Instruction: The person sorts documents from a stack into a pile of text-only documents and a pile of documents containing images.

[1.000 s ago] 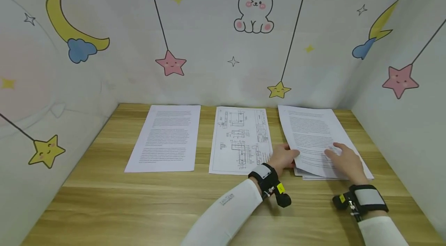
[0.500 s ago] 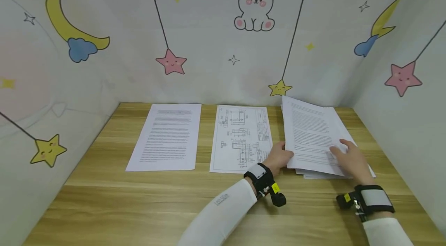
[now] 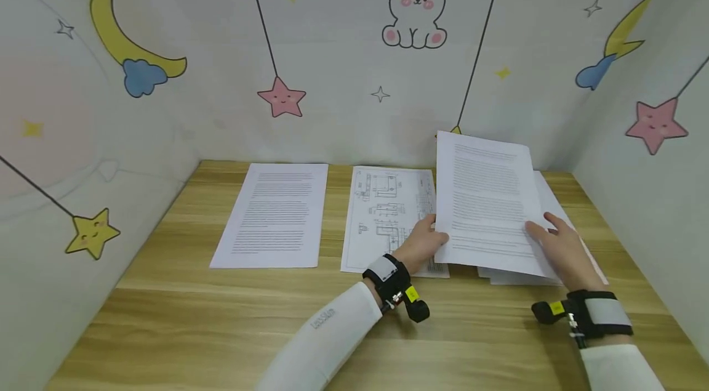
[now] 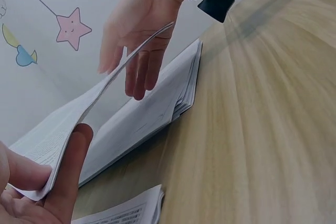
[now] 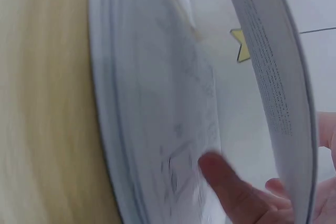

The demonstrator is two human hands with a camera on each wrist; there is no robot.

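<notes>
A thin sheaf of printed text sheets [image 3: 484,194] is raised and tilted over the right side of the table. My left hand [image 3: 418,246] pinches its lower left edge, thumb on top and fingers beneath, as the left wrist view shows. At the opposite edge is my right hand [image 3: 567,252]; its fingers [image 4: 140,74] hang loosely straight below the sheaf, with the edge passing between thumb and fingers. Under the sheaf lies a paper stack [image 3: 523,278], with drawn lines on its top sheet in the right wrist view. One right fingertip [image 5: 212,165] points toward that drawing.
Technical drawing sheets [image 3: 373,194] lie mid-table, partly covered by my left hand and the sheaf. Farther left is a page of text [image 3: 277,218]. The wooden table [image 3: 194,323] ends at patterned cloth walls [image 3: 332,40] behind and at both sides.
The text sheaf has lifted off the stack and shifted left, gripped by my left hand, exposing more paper beneath. My right hand stays near its right edge.
</notes>
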